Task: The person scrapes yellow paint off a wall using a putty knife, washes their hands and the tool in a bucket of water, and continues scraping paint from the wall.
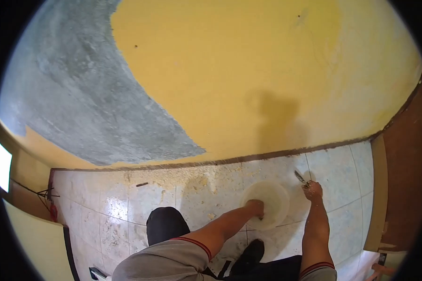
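Note:
My left hand reaches down into a whitish, translucent bucket on the floor. Its fingers point to the inside and are too small and shaded to make out. To the right of the bucket, my right hand is closed round the handle of a scraper, its metal blade tilted up and to the left. Ahead stands a yellow wall, with a large bare grey patch on its left part where the paint is gone.
Pale paint flakes litter the tiled floor along the wall's foot. A short brown stick-like piece lies among them. My dark-clothed knee and dark shoe are close to the bucket. A brown panel stands at the right.

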Available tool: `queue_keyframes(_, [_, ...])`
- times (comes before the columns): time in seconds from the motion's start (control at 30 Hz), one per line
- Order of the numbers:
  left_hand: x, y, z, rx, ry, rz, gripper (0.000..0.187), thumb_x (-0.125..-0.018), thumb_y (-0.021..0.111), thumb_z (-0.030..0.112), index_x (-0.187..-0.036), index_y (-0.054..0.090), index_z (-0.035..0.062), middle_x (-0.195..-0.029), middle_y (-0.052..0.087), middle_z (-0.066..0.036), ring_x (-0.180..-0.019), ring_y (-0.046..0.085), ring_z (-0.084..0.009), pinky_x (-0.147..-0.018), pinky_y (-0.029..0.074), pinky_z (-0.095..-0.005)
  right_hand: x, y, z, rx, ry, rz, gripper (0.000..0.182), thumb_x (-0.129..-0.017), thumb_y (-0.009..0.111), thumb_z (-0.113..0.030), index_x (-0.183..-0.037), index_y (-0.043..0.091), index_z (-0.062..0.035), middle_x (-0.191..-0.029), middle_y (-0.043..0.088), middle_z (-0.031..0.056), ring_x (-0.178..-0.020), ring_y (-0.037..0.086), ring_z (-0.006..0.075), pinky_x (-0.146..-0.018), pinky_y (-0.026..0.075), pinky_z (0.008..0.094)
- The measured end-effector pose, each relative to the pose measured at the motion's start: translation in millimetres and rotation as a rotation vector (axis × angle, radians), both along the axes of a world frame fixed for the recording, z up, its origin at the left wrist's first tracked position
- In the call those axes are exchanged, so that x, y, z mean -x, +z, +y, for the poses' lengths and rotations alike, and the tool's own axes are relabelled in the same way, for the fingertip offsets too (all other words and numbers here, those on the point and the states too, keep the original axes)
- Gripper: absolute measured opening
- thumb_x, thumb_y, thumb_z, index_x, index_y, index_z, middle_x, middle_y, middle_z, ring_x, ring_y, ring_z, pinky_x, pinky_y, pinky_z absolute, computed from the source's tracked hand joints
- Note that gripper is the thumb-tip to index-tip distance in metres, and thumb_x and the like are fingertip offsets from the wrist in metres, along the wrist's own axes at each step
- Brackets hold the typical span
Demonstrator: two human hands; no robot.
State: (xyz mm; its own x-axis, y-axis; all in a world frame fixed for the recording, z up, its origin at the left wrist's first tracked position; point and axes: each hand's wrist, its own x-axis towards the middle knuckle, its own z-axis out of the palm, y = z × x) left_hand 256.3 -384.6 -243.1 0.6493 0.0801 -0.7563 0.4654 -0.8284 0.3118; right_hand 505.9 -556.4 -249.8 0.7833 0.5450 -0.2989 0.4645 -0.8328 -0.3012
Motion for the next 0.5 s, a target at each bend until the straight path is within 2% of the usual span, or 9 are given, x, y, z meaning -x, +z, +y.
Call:
queue_keyframes(0.13, [4,-9,-6,-0.153,0.013,-0.190,0.030,-0.079,0.063,0.018,-0.103,0.075,0.0036,-0.106,0.072,-0.019,-0.098,0.071,-0.0340,-0.083,0.057,-0.0458,-16,1,18,-0.042,-0.107,-0.112,0.030,-0.084,0.069,-0.036,-0.091,0.069,-0.0077,-0.089,0.071,0.0187,-0.089,0.068,0.0400,-0.081,0.056,0.0482])
queue_keyframes(0.2, [4,-3,-8,-0.093,-0.159,-0.252,0.030,-0.077,0.065,0.016,-0.101,0.074,0.0004,-0.103,0.072,-0.020,-0.097,0.071,-0.0346,-0.082,0.057,-0.0443,-18,4,33,-0.252,-0.182,-0.092,0.028,-0.084,0.068,-0.034,-0.090,0.068,-0.0070,-0.087,0.071,0.0196,-0.088,0.068,0.0417,-0.079,0.055,0.0494])
queue_keyframes(0.23, [5,12,-10,-0.102,-0.160,-0.251,0.030,-0.077,0.065,0.016,-0.101,0.074,0.0004,-0.103,0.072,-0.020,-0.097,0.071,-0.0346,-0.082,0.057,-0.0443,-16,6,39,-0.261,-0.182,-0.090,0.028,-0.084,0.068,-0.034,-0.090,0.068,-0.0070,-0.087,0.071,0.0196,-0.088,0.068,0.0417,-0.079,0.055,0.0494])
queue_keyframes(0.3, [5,36,-9,-0.049,-0.445,-0.190,0.031,-0.078,0.063,0.014,-0.104,0.073,0.0010,-0.103,0.072,-0.020,-0.096,0.070,-0.0350,-0.085,0.055,-0.0455,-12,16,52,-0.252,-0.215,-0.114,0.028,-0.086,0.067,-0.033,-0.095,0.064,-0.0066,-0.087,0.070,0.0210,-0.089,0.067,0.0435,-0.077,0.054,0.0518])
queue_keyframes(0.33, [9,37,-3,-0.056,-0.451,-0.195,0.031,-0.078,0.063,0.014,-0.104,0.073,0.0010,-0.103,0.072,-0.020,-0.096,0.070,-0.0350,-0.085,0.055,-0.0455,-5,30,60,-0.259,-0.220,-0.120,0.028,-0.086,0.067,-0.033,-0.095,0.064,-0.0066,-0.087,0.070,0.0210,-0.089,0.067,0.0435,-0.077,0.054,0.0518])
queue_keyframes(0.4, [24,38,5,0.055,-0.321,-0.603,0.027,-0.083,0.059,0.022,-0.099,0.076,0.0081,-0.092,0.071,-0.021,-0.093,0.069,-0.0366,-0.082,0.055,-0.0486,17,59,77,-0.315,-0.224,-0.212,0.025,-0.091,0.063,-0.028,-0.101,0.058,-0.0061,-0.082,0.069,0.0205,-0.084,0.066,0.0445,-0.072,0.052,0.0515])
queue_keyframes(0.43, [28,47,13,0.059,-0.321,-0.616,0.027,-0.083,0.059,0.022,-0.099,0.076,0.0081,-0.092,0.071,-0.021,-0.093,0.069,-0.0366,-0.082,0.055,-0.0486,25,75,88,-0.311,-0.222,-0.225,0.025,-0.091,0.063,-0.028,-0.101,0.058,-0.0061,-0.082,0.069,0.0205,-0.084,0.066,0.0445,-0.072,0.052,0.0515])
queue_keyframes(0.5, [30,69,33,0.135,-0.206,-0.824,0.026,-0.087,0.058,0.026,-0.097,0.075,0.0081,-0.088,0.069,-0.020,-0.090,0.069,-0.0381,-0.080,0.054,-0.0504,40,108,109,-0.655,-0.092,-0.319,0.020,-0.097,0.057,-0.023,-0.107,0.054,-0.0059,-0.080,0.066,0.0205,-0.077,0.063,0.0454,-0.067,0.049,0.0502])
